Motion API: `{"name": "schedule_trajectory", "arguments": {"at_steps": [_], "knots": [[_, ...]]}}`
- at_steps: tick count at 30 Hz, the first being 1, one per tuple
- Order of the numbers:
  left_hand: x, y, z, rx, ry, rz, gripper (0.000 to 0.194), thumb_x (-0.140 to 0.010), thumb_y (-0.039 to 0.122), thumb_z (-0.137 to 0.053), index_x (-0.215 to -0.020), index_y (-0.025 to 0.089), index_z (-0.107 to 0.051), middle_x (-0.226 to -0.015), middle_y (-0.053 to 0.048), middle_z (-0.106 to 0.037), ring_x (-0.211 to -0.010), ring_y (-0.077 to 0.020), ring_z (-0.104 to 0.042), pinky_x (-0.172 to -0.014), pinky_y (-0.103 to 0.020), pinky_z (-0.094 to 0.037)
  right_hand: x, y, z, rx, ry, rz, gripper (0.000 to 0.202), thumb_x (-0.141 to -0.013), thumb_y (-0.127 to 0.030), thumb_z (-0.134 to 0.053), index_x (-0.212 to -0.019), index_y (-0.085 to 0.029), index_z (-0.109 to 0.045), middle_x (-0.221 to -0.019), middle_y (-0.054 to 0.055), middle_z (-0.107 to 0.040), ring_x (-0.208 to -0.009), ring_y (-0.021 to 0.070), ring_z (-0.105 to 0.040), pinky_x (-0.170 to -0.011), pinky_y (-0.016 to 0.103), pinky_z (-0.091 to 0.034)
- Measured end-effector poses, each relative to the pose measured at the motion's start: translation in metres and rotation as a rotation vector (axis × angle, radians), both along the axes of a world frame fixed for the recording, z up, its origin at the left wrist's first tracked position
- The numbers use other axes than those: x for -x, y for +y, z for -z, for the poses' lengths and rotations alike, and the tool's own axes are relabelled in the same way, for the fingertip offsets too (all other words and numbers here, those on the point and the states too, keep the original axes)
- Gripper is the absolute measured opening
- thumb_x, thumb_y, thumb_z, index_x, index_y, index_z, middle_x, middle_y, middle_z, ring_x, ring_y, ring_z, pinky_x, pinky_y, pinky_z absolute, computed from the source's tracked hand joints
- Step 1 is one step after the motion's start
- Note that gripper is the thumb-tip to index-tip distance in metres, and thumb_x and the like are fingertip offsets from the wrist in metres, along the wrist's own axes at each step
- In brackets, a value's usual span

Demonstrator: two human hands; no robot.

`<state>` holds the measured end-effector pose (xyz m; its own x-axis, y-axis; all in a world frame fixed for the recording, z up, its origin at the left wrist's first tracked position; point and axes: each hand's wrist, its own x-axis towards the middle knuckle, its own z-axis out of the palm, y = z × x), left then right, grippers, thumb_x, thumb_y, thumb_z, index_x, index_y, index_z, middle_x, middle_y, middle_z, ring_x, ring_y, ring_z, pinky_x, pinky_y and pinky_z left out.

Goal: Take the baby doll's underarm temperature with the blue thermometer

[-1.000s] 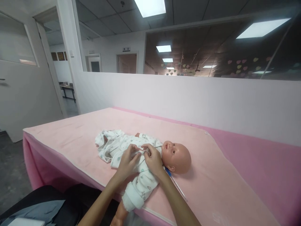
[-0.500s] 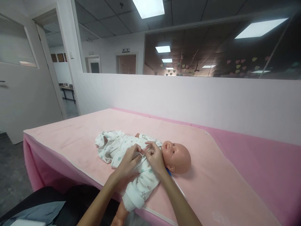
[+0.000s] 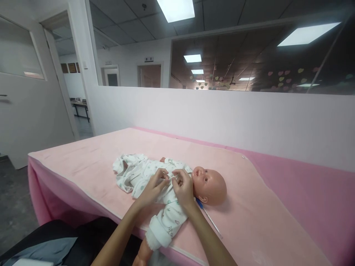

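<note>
R forearm is crossing desk edge; L hand & R hand are holding narrow pinches, partly blocking doll's shirt; grip on cloth unclear. Doll's lying on desk, pen lying nr head, wall standing behind.

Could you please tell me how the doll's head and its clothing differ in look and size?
The doll's head is smooth, rounded and mostly brown, while the clothing is wrinkled white fabric with small printed patterns. The clothing spreads over a larger area than the head. Both lie at least partly on the pink cover.
</note>
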<state>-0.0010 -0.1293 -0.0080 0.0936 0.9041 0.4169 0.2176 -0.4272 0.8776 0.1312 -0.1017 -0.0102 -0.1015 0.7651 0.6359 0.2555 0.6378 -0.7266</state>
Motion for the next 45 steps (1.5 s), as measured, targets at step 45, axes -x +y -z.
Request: {"name": "schedule_trajectory", "arguments": {"at_steps": [45], "knots": [[0.056,-0.005,0.03,-0.086,0.162,-0.22,0.029,-0.079,0.034,-0.051,-0.103,0.019,-0.058,-0.108,-0.009,-0.06,-0.101,-0.0226,-0.055,-0.089,-0.038,-0.044,0.042,-0.002,0.003,-0.372,-0.829,0.237,0.013,-0.084,-0.026,-0.043,-0.088,-0.021,-0.055,-0.084,0.002,-0.058,-0.065,0.0129,-0.054,-0.049,0.023,-0.029]]}}
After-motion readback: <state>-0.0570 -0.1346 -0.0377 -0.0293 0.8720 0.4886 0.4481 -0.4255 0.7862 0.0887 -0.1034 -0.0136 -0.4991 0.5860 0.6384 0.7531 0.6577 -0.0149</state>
